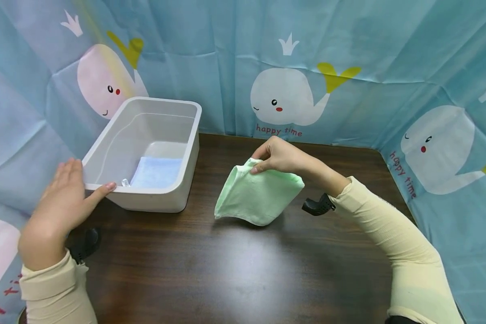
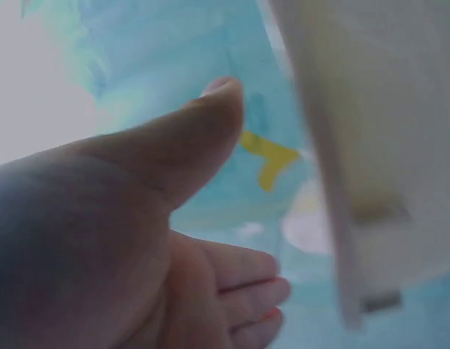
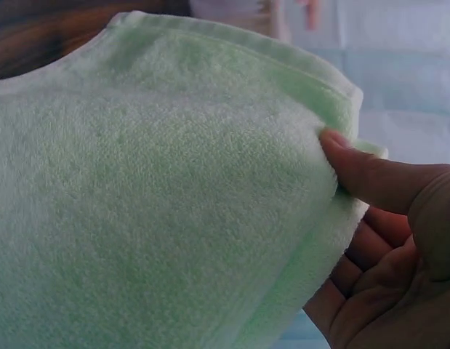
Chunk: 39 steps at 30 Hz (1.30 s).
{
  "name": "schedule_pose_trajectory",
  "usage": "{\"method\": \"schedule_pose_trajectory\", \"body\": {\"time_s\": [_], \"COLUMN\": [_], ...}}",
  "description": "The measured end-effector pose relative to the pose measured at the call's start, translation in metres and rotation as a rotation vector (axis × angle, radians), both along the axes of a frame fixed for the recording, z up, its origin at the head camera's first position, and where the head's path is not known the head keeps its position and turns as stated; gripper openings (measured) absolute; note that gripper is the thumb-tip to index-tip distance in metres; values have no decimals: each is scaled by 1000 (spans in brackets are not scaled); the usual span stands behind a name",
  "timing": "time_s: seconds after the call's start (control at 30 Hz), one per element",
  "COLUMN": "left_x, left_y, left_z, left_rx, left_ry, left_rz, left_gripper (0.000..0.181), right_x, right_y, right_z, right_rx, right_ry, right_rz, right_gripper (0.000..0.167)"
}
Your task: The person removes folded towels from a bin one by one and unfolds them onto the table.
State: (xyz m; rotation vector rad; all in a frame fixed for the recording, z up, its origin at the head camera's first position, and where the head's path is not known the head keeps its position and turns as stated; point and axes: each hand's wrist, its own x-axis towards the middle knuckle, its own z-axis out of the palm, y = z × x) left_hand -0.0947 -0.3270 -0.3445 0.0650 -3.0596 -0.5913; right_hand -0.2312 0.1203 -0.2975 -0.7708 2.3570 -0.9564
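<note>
Pale green terry with a hemmed edge makes up the folded washcloth that hangs from the right hand over the middle of the table, short of its back edge. Thumb and fingers pinch the cloth at its top edge, the thumb on the near face, the other fingers partly hidden behind. Whether the lower hem touches the wood cannot be told. The layers gape beside the pinch, so it would pay to gather all of them firmly and move the wrist smoothly; a hold on the outer layer alone could let the fold fall apart.

Toward the table's back left corner stands a light grey plastic bin; in it a light blue cloth lies flat toward the near end, a small white tag beside it. The left hand is at the bin's near left corner, fingers straight and close together, thumb spread away from them at the near rim; whether it touches cannot be told. A light, even touch seems best there, since a hard push at one corner could turn the bin.
</note>
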Motion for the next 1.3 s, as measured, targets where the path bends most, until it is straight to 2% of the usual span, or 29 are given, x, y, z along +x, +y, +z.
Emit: {"method": "schedule_pose_trajectory", "body": {"time_s": [0.07,0.1,0.17,0.27,0.3,0.37,0.43,0.53,0.63,0.73,0.87,0.97,1.13,1.3], "left_x": [5,7,12,19,21,25,27,25,19,11,3,-1,-5,-11], "left_y": [13,22,45,83,95,114,131,152,170,182,187,187,184,182], "left_z": [3,5,7,7,6,4,1,-9,-24,-42,-66,-80,-91,-99], "left_rx": [-2,0,11,22,21,22,17,-17,-44,-42,-27,-27,-29,-37], "left_ry": [97,156,266,400,434,479,489,458,377,290,203,146,54,10], "left_rz": [-23,-62,-165,-356,-419,-507,-582,-676,-744,-785,-787,-780,-772,-778], "left_gripper": [93,90,83,75,73,71,69,69,69,68,66,65,64,64], "right_x": [-4,-6,-11,-20,-23,-29,-35,-45,-58,-72,-86,-94,-101,-107], "right_y": [-1,-2,-4,-9,-11,-16,-21,-29,-36,-46,-58,-65,-74,-81], "right_z": [-8,-12,-21,-33,-37,-43,-48,-57,-68,-83,-107,-126,-148,-159], "right_rx": [16,21,28,35,36,42,49,54,56,56,56,87,142,138], "right_ry": [-1,1,12,29,34,38,40,36,19,-1,-11,4,61,92], "right_rz": [24,37,60,91,102,119,129,131,134,129,108,89,62,27], "right_gripper": [9,8,8,9,9,10,11,10,8,8,10,11,15,18]}}
